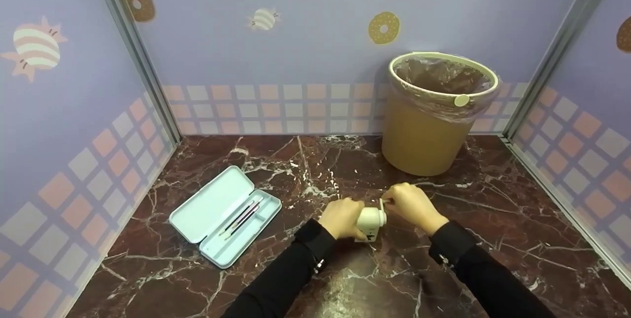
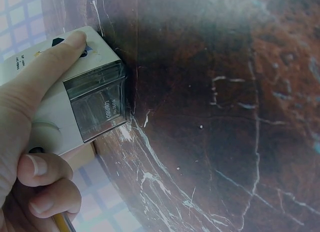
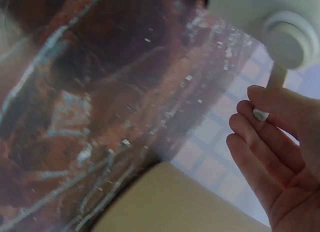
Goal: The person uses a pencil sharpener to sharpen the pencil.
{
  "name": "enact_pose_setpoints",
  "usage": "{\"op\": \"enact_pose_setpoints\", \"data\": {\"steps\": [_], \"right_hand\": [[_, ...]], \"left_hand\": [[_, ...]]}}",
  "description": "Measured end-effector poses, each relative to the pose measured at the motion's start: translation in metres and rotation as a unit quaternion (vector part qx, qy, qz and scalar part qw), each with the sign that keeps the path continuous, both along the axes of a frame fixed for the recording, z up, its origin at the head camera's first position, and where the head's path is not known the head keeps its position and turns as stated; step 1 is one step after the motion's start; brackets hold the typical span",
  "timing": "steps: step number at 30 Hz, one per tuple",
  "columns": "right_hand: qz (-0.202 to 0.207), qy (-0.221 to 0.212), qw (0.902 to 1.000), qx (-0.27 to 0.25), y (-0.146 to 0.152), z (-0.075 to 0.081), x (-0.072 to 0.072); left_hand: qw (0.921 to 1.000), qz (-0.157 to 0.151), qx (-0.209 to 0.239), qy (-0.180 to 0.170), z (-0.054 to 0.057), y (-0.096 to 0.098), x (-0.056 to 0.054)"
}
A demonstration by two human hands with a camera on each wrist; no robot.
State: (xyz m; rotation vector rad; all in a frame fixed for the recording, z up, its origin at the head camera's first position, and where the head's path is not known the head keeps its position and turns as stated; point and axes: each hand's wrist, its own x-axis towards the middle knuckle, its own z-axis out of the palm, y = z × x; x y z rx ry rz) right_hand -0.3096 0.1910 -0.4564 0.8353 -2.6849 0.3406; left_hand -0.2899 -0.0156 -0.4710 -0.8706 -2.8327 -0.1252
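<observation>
In the head view, a white crank pencil sharpener (image 1: 368,222) stands on the marbled table, right of centre. My left hand (image 1: 342,218) grips it from the left. In the left wrist view the thumb lies along the printed side of the sharpener (image 2: 75,66), above its clear shavings drawer (image 2: 100,104). A small yellow-and-dark strip (image 2: 62,222) shows below the curled fingers; what it is I cannot tell. My right hand (image 1: 410,205) pinches the crank handle (image 3: 260,114) between thumb and fingers, on the sharpener's right side.
A light blue pencil case (image 1: 212,204) lies open on the left, with several pencils (image 1: 241,219) in it. A tan bin (image 1: 424,135) with a clear liner stands at the back right. Small white bits (image 1: 331,175) are scattered behind the sharpener. Patterned walls enclose the table.
</observation>
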Motion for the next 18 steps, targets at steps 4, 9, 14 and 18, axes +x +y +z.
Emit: {"op": "enact_pose_setpoints", "data": {"steps": [4, 9, 14, 18], "right_hand": [[0.000, -0.015, 0.9999, 0.006, 0.000, -0.010, 0.000], [-0.003, -0.022, 0.9997, 0.009, 0.000, -0.019, 0.003], [-0.002, -0.028, 0.9994, 0.019, 0.000, -0.026, 0.007], [0.000, -0.032, 0.9992, 0.026, 0.000, -0.030, 0.011]], "left_hand": [[1.0000, -0.001, -0.002, 0.000, 0.001, 0.002, 0.001], [1.0000, -0.001, -0.002, -0.004, 0.003, 0.002, 0.001], [0.9999, 0.000, 0.004, -0.011, 0.002, 0.001, 0.000], [0.9999, -0.001, 0.006, -0.009, 0.000, 0.001, -0.001]]}}
